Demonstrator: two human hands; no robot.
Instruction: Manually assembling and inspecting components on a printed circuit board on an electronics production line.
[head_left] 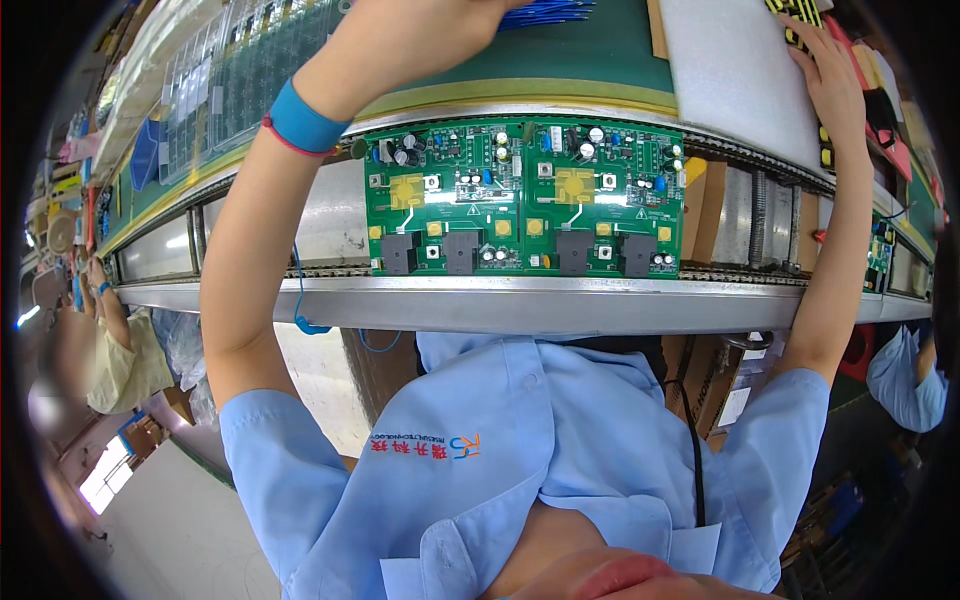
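My left hand reaches to the upper edge beside a bundle of blue wires; its fingers are cut off, so what they hold is hidden. A blue band with a pink edge circles that wrist. At the upper right my right hand has its fingers stretched and apart, close to a row of yellow-and-black parts. Whether the fingertips touch them is unclear. Between my arms, a green circuit board in two matching halves lies across the conveyor rails, bearing dark relay-like blocks, capacitors and yellow pads.
The conveyor's metal front rail runs in front of me. Behind it, a green work surface holds a white foam sheet and clear trays. Another board sits far right. Other people work at both sides.
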